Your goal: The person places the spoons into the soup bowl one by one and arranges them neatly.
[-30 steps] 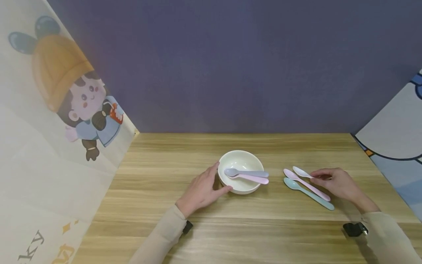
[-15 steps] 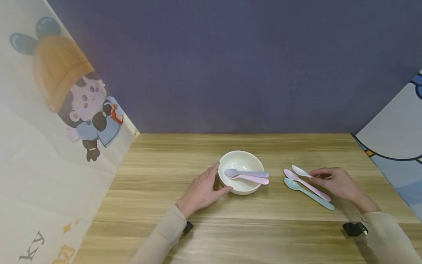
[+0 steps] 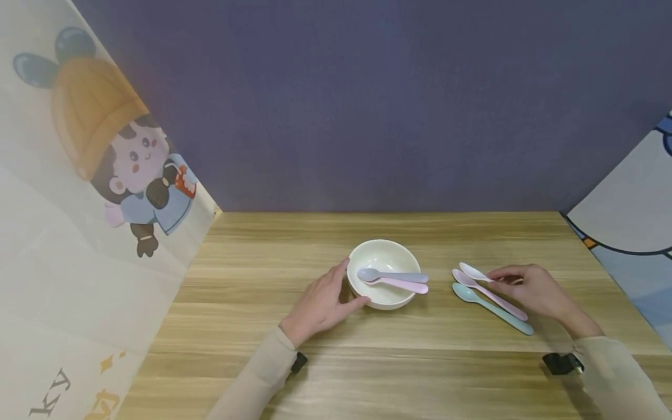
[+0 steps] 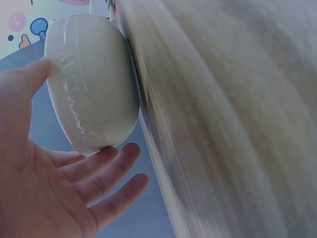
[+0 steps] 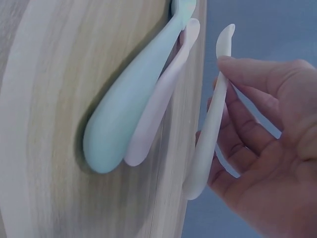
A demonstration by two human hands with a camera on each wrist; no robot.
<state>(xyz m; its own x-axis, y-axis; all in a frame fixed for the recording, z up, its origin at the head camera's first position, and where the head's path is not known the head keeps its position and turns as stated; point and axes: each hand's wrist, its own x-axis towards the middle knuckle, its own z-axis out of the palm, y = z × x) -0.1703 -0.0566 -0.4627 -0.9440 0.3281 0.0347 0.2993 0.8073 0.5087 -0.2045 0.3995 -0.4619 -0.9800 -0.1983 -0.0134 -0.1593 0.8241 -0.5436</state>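
Note:
A white bowl (image 3: 385,251) stands on the wooden table, a grey-lilac spoon (image 3: 401,276) and a pink spoon (image 3: 406,286) lying in it with their handles over its right rim. My left hand (image 3: 322,300) holds the bowl's left side, thumb at the near rim and fingers at the far side; the left wrist view shows the bowl's outer wall (image 4: 96,84). Between thumb and fingers, my right hand (image 3: 535,291) pinches a white spoon (image 3: 474,272) by its neck; its handle (image 5: 203,158) hangs beside the palm. Next to it lie another pink spoon (image 3: 496,297) and a mint-green spoon (image 3: 493,309).
The wooden table (image 3: 378,373) runs back to a dark blue wall panel (image 3: 388,105). To the left is a white panel with a cartoon figure (image 3: 142,157); another printed panel (image 3: 630,198) stands on the right.
My right hand has shifted slightly left, carrying the white spoon with it. The left hand, the bowl and the other spoons stay where they were.

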